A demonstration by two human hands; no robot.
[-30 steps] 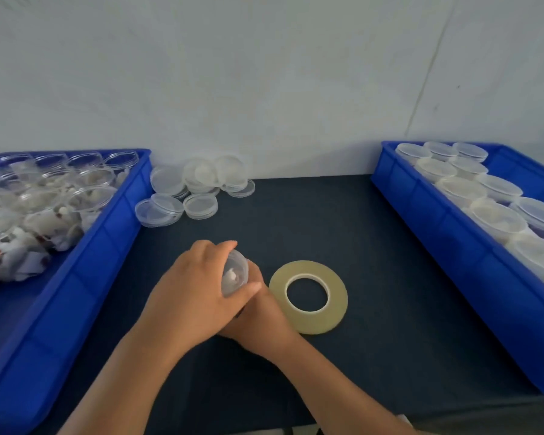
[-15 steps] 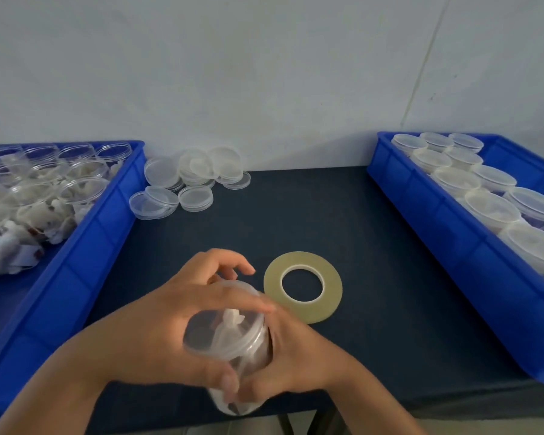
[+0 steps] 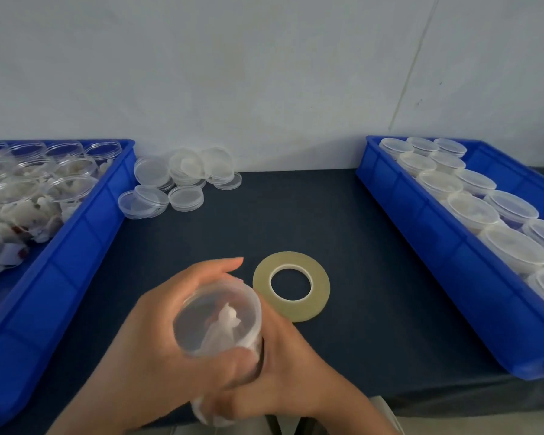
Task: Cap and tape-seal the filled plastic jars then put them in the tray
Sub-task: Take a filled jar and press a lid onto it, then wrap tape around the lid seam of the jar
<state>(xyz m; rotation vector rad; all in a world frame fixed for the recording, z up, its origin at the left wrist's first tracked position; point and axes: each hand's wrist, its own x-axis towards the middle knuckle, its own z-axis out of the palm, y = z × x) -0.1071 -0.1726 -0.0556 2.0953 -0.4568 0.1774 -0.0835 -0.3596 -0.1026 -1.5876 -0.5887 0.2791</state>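
Jar: a clear, round plastic jar (image 3: 219, 321) with a smooth see-through lid on top, tilted toward the camera, held low over the near edge of the bench; crumpled white pieces show inside.
Left hand: left hand (image 3: 157, 350) wraps the jar's lid end, fingers (image 3: 223, 268) curled over the far rim, thumb across the near side.
Right hand: right hand (image 3: 289, 368) grips the jar's lower body from beneath and the right, fingers closed round it.
Tape: a flat ring of glossy, pale yellowish tape (image 3: 291, 290) lies just beside the hands.
Bench: dark navy bench (image 3: 296, 221) with a matte, cloth-like surface.
Loose lids: translucent round lids (image 3: 182, 180) in overlapping stacks near the wall.
Left tray: rigid blue plastic tray (image 3: 76, 233) with open clear jars and loose white scraps.
Right tray: matching blue tray (image 3: 421, 246) with rows of capped jars (image 3: 471, 211), frosted lids up.
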